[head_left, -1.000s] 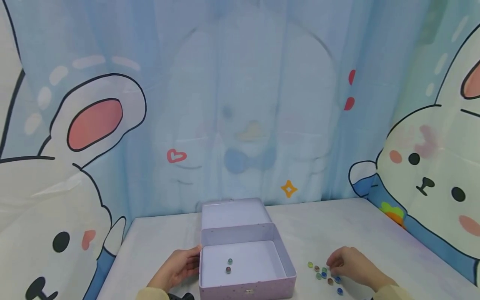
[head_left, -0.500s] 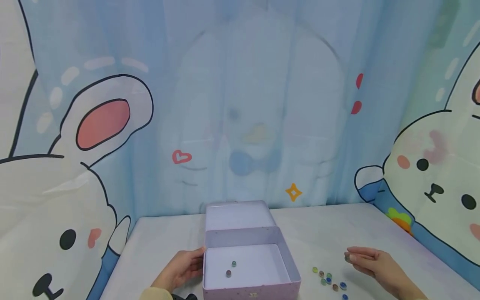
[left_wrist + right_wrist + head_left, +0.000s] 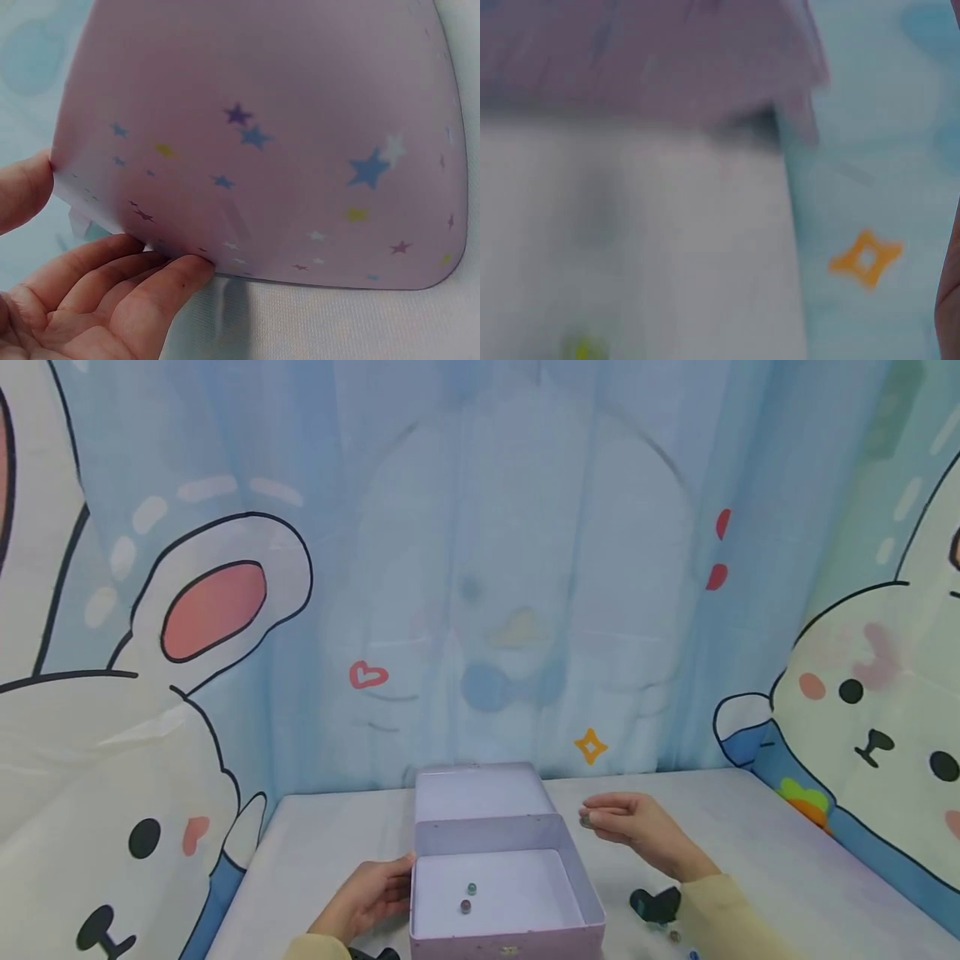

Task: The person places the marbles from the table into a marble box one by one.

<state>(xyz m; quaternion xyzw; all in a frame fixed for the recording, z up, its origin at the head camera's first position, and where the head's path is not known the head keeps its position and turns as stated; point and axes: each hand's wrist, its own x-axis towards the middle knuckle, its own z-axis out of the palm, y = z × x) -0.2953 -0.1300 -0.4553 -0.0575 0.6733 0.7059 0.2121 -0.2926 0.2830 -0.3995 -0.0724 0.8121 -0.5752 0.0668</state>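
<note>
An open lilac box (image 3: 517, 941), its lid (image 3: 480, 792) tipped back, stands on the table. Inside lie a green marble (image 3: 471, 888) and a brownish marble (image 3: 466, 907). My left hand (image 3: 366, 900) rests against the box's left side. In the left wrist view its fingertips (image 3: 196, 268) touch the star-printed wall, and the thumb meets its edge. To the right of the box, above the table, my right hand (image 3: 637, 827) pinches a marble (image 3: 585, 820) between thumb and fingers. In the right wrist view only a strip of that hand shows.
Loose marbles lie right of the box, mostly hidden by the right forearm; a brown marble (image 3: 675, 936) and a blue marble (image 3: 693, 955) show. A blurred yellow-green marble (image 3: 583, 349) appears in the right wrist view. Behind the white table (image 3: 341, 822) hangs a cartoon curtain (image 3: 480, 568).
My right hand first reached into the loose marbles, rose with one pinched, and has swung left toward the box. The left hand keeps its place at the box. The head view has shifted slightly.
</note>
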